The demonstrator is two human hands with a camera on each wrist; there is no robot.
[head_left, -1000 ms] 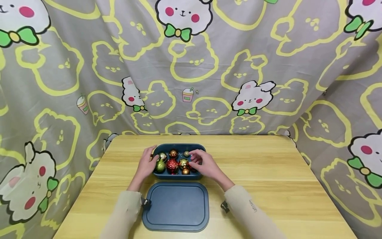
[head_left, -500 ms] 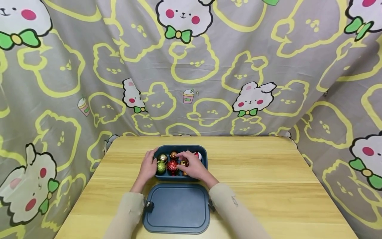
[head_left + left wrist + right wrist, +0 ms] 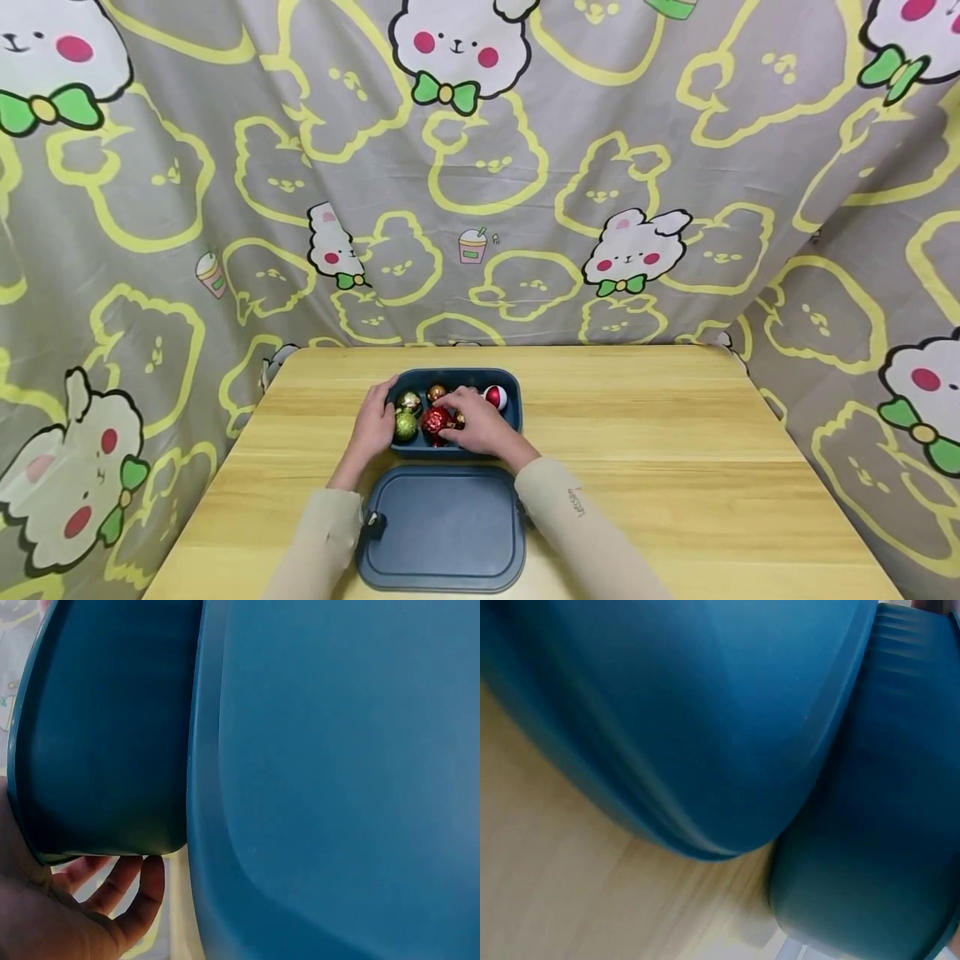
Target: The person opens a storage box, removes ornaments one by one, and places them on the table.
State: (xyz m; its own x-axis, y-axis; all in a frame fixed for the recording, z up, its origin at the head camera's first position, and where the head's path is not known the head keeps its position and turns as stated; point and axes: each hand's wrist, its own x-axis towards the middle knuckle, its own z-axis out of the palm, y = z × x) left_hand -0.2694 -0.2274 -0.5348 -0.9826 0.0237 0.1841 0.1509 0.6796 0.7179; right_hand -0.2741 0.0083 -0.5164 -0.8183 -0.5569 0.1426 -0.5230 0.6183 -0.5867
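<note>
A dark blue lunch box (image 3: 512, 417) holds several shiny Christmas baubles. My left hand (image 3: 372, 421) grips its left end, fingers against the outer end wall in the left wrist view. My right hand (image 3: 480, 421) reaches in from the right, with thumb and fingers curved round the right side of a large red bauble (image 3: 434, 422). Left of that lies a green glitter bauble (image 3: 405, 427), a gold bauble (image 3: 408, 402) behind it. A small copper bauble (image 3: 437, 392) sits near the back wall, and a red-and-white bauble (image 3: 495, 397) in the back right corner. My right hand hides other baubles.
The flat blue lid (image 3: 442, 529) lies in front of the box, close to its front wall, under my forearms. Both rest on a light wooden table (image 3: 660, 467). A patterned curtain (image 3: 525, 192) hangs round the table's back and sides.
My right hand has moved left inside the box, from its right end to the red bauble, uncovering the red-and-white bauble. My left hand stays at the left end.
</note>
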